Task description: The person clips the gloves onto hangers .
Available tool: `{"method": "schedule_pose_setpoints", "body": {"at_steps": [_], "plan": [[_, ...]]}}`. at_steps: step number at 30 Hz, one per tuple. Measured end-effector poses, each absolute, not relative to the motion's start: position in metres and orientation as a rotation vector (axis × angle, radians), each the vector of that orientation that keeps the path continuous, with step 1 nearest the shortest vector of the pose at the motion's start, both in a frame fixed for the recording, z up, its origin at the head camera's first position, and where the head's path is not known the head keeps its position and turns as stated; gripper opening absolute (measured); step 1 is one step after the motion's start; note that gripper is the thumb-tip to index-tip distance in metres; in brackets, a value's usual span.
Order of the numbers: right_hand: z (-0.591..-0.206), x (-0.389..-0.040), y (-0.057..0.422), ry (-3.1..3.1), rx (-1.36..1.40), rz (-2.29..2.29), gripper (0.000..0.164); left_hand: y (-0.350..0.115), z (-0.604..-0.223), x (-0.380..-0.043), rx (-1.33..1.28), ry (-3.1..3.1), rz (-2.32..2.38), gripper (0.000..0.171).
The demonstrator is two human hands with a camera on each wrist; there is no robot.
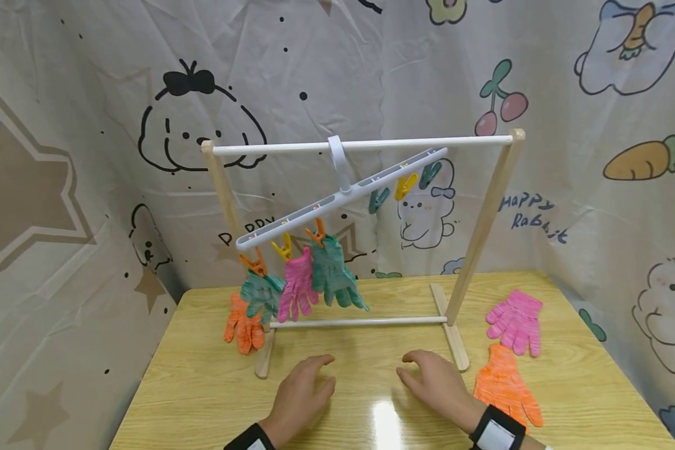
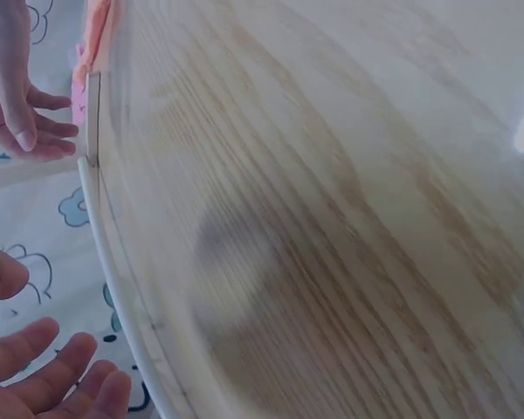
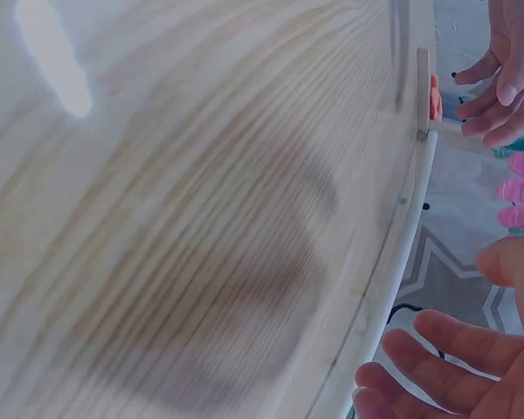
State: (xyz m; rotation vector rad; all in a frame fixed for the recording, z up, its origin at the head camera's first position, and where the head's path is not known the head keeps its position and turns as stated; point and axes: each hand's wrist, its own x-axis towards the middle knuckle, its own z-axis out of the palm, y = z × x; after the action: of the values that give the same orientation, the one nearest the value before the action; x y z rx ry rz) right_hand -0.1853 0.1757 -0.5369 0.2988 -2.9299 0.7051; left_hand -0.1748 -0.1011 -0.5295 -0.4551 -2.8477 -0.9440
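Observation:
Both hands hover over the near part of the table, apart from each other and holding nothing. My left hand (image 1: pixel 302 392) has relaxed, slightly bent fingers; my right hand (image 1: pixel 435 384) mirrors it. Beyond them a white hanger (image 1: pixel 343 197) hangs tilted from the rack's top bar (image 1: pixel 416 144), its left end lower. On its left half, clips hold a green glove (image 1: pixel 261 292), a pink glove (image 1: pixel 298 284) and another green glove (image 1: pixel 334 272). Bare clips, including a yellow clip (image 1: pixel 406 186), hang on the right half.
An orange glove (image 1: pixel 244 324) lies behind the rack's left foot (image 1: pixel 265 356). At the right of the table (image 1: pixel 365 362) lie a pink glove (image 1: pixel 515 320) and an orange glove (image 1: pixel 505 382). The rack's right post (image 1: pixel 484 231) rises near my right hand. A printed curtain surrounds the table.

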Motion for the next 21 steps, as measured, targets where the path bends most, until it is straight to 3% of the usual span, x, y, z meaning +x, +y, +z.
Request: {"method": "schedule_pose_setpoints", "body": {"at_steps": [21], "plan": [[-0.536, -0.169, 0.221, -2.984, 0.097, 0.734, 0.026, -0.073, -0.522, -0.17, -0.681, -2.875, -0.966, 0.028]]}}
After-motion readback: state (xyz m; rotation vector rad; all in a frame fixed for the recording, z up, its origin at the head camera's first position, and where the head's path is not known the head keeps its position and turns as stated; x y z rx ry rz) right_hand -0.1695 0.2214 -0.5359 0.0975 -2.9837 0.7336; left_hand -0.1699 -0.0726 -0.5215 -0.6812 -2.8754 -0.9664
